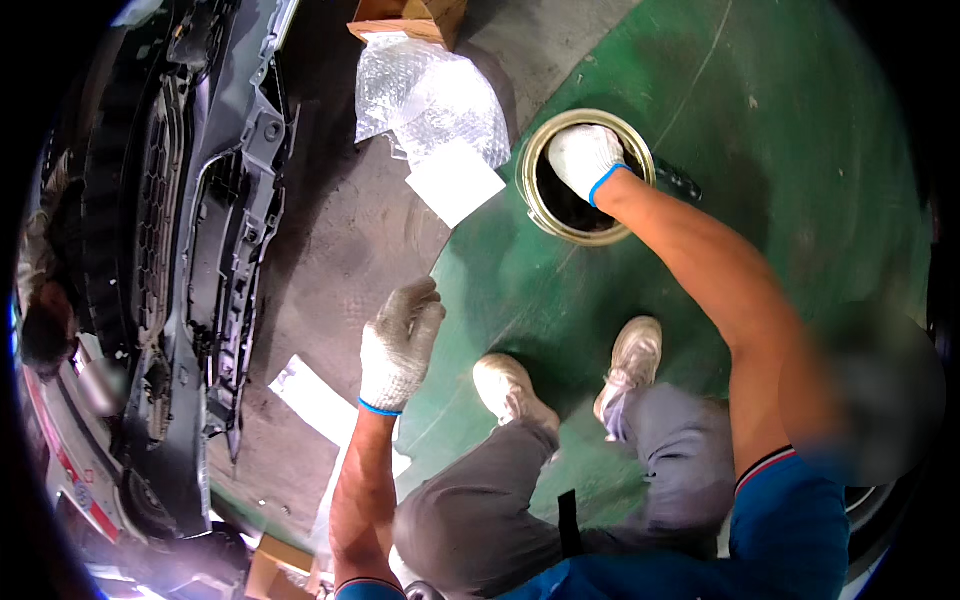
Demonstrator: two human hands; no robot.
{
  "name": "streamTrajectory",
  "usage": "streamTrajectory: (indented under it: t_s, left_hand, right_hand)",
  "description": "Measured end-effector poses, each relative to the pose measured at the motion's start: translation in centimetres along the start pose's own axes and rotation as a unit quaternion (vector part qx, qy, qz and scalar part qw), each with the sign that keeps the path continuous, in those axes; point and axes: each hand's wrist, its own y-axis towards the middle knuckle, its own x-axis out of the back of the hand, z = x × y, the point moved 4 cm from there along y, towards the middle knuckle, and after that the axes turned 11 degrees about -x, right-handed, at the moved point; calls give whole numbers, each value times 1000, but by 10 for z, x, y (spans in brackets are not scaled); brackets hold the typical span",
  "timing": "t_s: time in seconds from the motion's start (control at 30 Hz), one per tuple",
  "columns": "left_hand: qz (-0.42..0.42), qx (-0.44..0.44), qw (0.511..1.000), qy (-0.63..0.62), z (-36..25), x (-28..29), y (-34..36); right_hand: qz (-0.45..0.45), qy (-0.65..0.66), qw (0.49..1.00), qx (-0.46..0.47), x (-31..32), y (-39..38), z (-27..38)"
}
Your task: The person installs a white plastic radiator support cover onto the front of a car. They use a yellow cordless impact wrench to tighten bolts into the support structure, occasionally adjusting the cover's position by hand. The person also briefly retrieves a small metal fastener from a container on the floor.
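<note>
My right hand [583,160], in a white knit glove with a blue cuff, reaches into a round metal pail [534,205] with a dull gold rim. Its fingers are lost in the dark inside, so what they touch is hidden. My left hand [400,347], gloved the same way, hovers over the floor to the left of my feet. Its fingers are loosely bent with the thumb apart, and nothing shows in it. Beyond it lie a white sheet [456,186] and crumpled bubble wrap [437,95].
A large dark car bumper [215,210] with a grille stands along the left side. An opened cardboard box [425,25] sits at the top, another box [280,570] at lower left. White strips [315,403] lie near my left forearm. A dark object [680,183] lies beside the pail.
</note>
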Motion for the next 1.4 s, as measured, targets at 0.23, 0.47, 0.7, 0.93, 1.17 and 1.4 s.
streamTrajectory:
  t_s: [0.23,0.47,0.7,0.93,1.17,1.4]
  left_hand:
    - [-54,-4,997,-47,70,-47,22]
    - [51,27,985,-166,45,-78,0]
    - [232,-7,896,-378,-3,-122,15]
    - [301,116,883,-342,-13,-144,15]
    - [315,157,886,-300,-5,-153,15]
    - [309,117,926,-181,-4,-149,21]
  right_hand:
    - [-12,-74,995,69,-17,11,-6]
    - [5,30,996,79,87,-44,10]
    - [241,519,820,30,128,-149,-18]
    - [362,557,741,-97,56,-193,-6]
    - [382,575,720,-76,39,-200,-7]
    - [359,510,781,34,37,-188,-17]
